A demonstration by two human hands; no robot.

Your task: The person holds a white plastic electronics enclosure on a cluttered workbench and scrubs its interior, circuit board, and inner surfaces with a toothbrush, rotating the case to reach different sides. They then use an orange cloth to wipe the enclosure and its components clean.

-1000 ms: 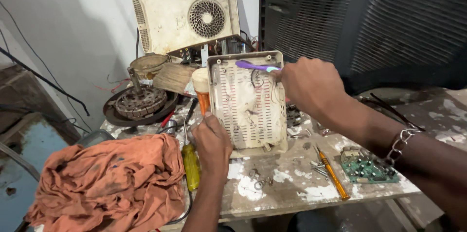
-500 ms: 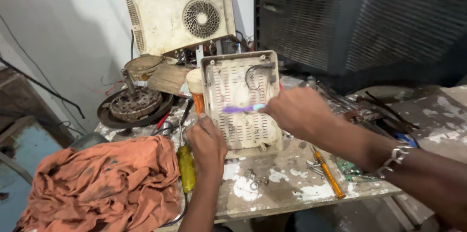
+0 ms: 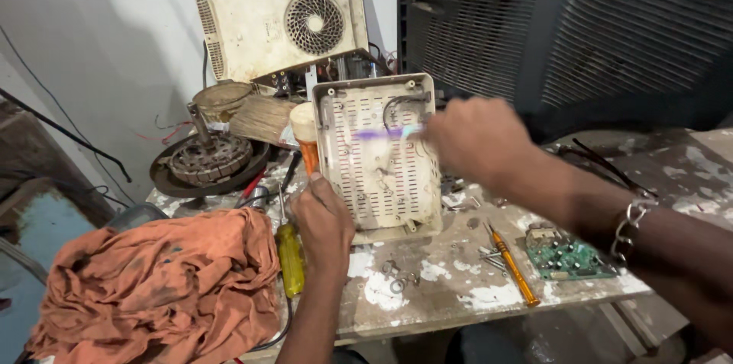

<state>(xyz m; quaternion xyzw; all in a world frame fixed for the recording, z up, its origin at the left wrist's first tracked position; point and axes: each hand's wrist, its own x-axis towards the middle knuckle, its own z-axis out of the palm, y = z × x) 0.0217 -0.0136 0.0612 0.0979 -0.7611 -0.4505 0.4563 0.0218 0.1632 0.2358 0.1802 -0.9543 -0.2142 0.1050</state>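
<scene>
A dirty cream plastic casing panel [image 3: 382, 158] with slotted vents stands tilted on the workbench. My left hand [image 3: 322, 219] grips its lower left edge and holds it up. My right hand [image 3: 477, 139] holds a purple toothbrush [image 3: 382, 134], blurred, whose bristle end lies across the panel's inner face near the middle.
A yellow-handled screwdriver [image 3: 290, 257] lies by my left wrist, an orange rag [image 3: 160, 288] at left. An orange screwdriver [image 3: 513, 265], loose screws and a green circuit board [image 3: 569, 255] lie at right. Behind stand a motor winding [image 3: 210, 158], a cream fan housing [image 3: 282, 17] and a dark grille [image 3: 565, 28].
My right hand has swept the toothbrush from the panel's top right corner down and leftward across its face, then back up a little. The left hand keeps its grip.
</scene>
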